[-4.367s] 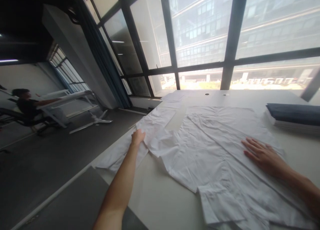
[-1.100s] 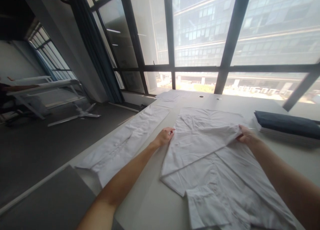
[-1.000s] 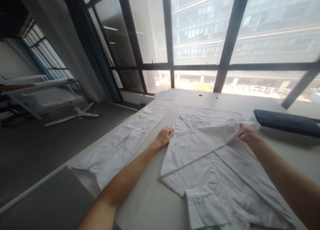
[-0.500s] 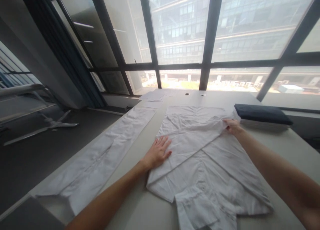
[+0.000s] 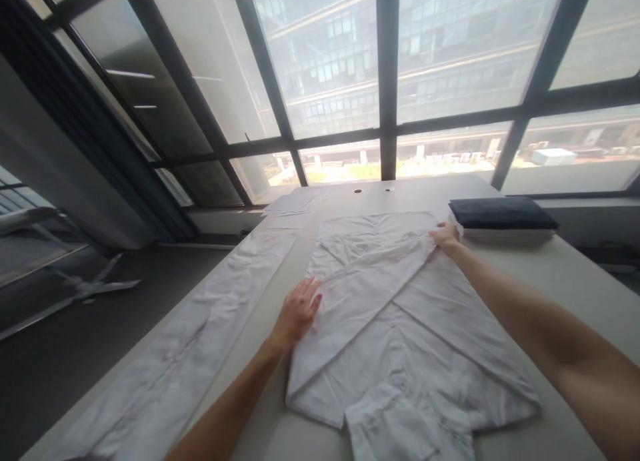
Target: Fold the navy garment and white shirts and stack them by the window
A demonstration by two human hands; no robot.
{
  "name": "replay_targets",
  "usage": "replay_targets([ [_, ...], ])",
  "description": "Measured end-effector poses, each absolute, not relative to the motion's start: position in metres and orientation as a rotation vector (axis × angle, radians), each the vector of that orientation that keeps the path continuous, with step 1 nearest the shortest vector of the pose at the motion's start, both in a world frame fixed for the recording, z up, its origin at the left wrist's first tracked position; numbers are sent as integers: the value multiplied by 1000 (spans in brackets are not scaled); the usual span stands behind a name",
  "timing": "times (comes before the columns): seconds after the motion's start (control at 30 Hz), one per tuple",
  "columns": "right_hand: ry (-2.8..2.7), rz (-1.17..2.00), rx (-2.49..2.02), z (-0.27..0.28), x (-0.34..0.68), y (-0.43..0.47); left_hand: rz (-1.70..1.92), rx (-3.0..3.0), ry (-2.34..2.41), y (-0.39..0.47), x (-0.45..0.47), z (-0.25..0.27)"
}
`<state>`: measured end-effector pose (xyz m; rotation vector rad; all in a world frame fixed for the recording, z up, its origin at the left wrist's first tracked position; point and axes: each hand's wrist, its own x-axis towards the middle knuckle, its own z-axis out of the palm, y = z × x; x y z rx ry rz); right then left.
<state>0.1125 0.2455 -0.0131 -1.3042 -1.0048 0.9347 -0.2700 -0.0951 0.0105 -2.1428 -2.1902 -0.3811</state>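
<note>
A single head-worn camera looks forward and down along the bench [image 5: 560, 274], facing the tall window [image 5: 335, 67]. At close range, the white garment [image 5: 410, 334] takes the lower centre, with the left hand [image 5: 298, 308] and right hand [image 5: 445, 235] near the middle of the view.

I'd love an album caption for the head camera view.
Left hand laid on the white garment, right hand gripping it, dark bundle nearby, windows beyond.
</note>
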Motion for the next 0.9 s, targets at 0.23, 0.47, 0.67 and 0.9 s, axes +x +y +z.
replay_targets([
  [0.23,-1408,709,-1537,-7,122,248,-582,-2056,-2168,-80,-297,9],
  [0.47,-1802,321,-1618,-3,118,231,-483,-1933,-2203,-85,-291,14],
  [0.67,-2013,199,-1480,-2,67,184,-497,-2188,-1923,-89,-268,16],
  [0.9,-2632,286,-1263,-11,25,154,-180,-2382,-1966,-92,-257,-4],
])
